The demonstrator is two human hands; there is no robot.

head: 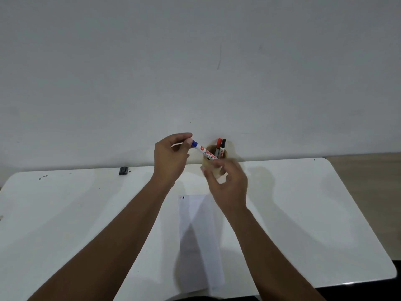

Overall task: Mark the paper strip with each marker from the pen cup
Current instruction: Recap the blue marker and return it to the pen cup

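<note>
A white marker with a blue cap [204, 150] is held slanted in the air in front of the tan pen cup [211, 168]. My left hand [171, 158] pinches its blue cap end. My right hand [227, 181] grips its lower barrel and hides part of the cup. A red marker [218, 146] and a black marker [222, 147] stand upright in the cup at the table's far edge. The white paper strip [199, 242] lies lengthwise on the white table [303, 213] below my hands, with a few small dark marks at its far left corner [182, 197].
A small black object [123, 170] sits at the table's far edge on the left, with dark specks [43, 177] further left. A plain grey wall rises right behind the table. The table's right edge runs diagonally, with tan floor beyond it.
</note>
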